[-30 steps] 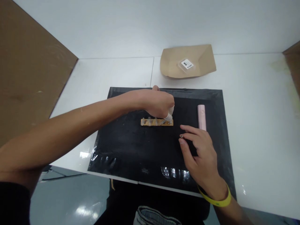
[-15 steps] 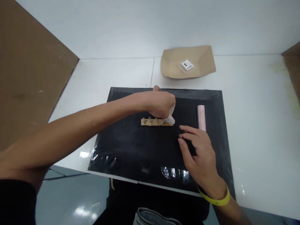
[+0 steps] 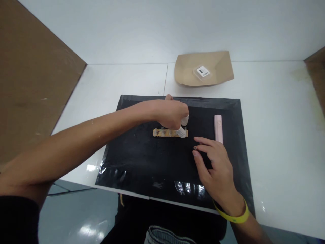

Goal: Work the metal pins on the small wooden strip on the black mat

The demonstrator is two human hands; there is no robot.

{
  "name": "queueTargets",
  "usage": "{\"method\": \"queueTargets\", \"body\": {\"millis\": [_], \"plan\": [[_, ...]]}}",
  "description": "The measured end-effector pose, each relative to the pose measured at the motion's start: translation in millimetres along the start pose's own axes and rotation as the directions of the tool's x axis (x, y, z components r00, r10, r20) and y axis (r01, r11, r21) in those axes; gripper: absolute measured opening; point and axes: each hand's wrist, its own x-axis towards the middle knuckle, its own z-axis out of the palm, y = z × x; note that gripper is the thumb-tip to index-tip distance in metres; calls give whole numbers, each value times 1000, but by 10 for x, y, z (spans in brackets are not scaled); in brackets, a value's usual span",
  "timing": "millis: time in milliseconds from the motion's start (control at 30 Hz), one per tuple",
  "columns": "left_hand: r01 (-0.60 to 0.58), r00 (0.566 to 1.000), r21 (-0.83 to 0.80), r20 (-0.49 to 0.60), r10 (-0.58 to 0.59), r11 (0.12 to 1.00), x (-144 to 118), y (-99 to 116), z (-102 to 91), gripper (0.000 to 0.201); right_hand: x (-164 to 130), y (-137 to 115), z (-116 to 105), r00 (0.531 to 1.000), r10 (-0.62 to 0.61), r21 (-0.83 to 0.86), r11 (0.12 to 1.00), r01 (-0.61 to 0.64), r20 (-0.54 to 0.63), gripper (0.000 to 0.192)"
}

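Observation:
A narrow tan strip (image 3: pixel 169 133) with several small clear pieces on it lies across the middle of a black mat (image 3: pixel 142 159). My left hand (image 3: pixel 170 113) is curled over the strip's right end, its white-covered fingertips pressing on it. My right hand (image 3: pixel 215 166) rests flat on the mat just right of the strip, with a tiny metallic piece (image 3: pixel 195 148) pinched between thumb and forefinger. A yellow band circles that wrist.
A pink cylinder (image 3: pixel 218 128) lies on the mat beside my right fingers. A brown paper tray (image 3: pixel 218 66) holding a small clear labelled packet (image 3: pixel 201 72) sits on the white table behind the mat. Brown boards stand at both sides.
My left fingertips have shifted slightly left along the strip's right end. My right hand has barely moved.

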Motion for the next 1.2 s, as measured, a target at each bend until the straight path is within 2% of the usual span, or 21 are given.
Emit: {"method": "queueTargets", "body": {"millis": [100,500,667,800,1033,1200], "plan": [[6,999,28,39,-7,1000,3,5,-3,27,1,-2,-2,1000,1,4,1000,-1,-1,9],[-20,998,53,-66,23,998,-5,117,164,25,2,6,2,1000,-3,8,1000,3,1,11],[-6,1000,26,-11,6,1000,-16,97,99,27,2,1,0,1000,-3,14,1000,3,6,10],[-47,999,26,25,46,999,-56,93,40,31,-3,-3,1,1000,7,18,1000,-7,13,10],[-54,999,-19,2,54,998,-59,74,55,25,-3,0,0,1000,1,23,1000,-2,19,11],[6,1000,44,-10,-5,999,-38,24,67,25,-4,-5,-5,1000,-2,23,1000,2,24,10]]}}
